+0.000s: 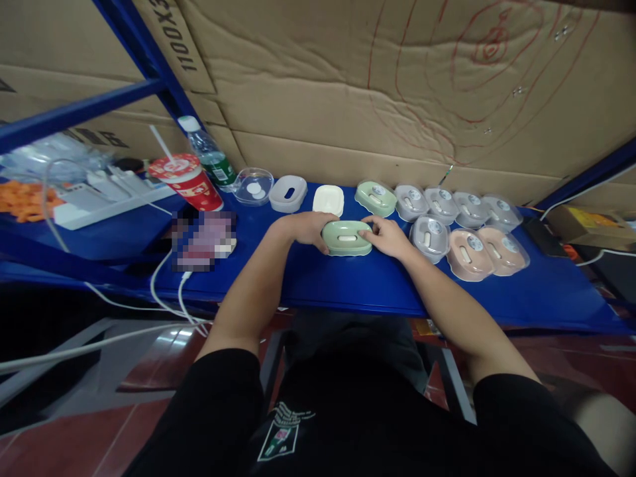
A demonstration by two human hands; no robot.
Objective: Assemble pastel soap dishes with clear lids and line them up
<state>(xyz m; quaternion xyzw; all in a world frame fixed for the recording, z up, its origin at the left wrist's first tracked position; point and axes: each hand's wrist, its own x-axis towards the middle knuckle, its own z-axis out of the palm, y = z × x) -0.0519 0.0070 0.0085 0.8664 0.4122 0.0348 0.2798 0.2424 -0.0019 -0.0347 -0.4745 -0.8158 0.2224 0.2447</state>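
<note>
A light green oval plastic box (346,246) with a small white bar in its top is held between my two hands near the middle of the blue table. My left hand (311,230) wraps round its left end. At the right end, my right hand (386,236) grips with thumb and fingers on the edge. Just behind the box lies a cream-coloured square tray (328,201). A second green box (375,198), with a round sticker and a clear cover, sits behind my right hand.
Several grey boxes (440,205) and peach-coloured boxes (471,255) stand at the right. To the left are a grey slotted cover (288,193), a clear dish (253,186), a water bottle (212,156) and a red cup (186,182) with a straw. White cables (183,298) hang over the front edge.
</note>
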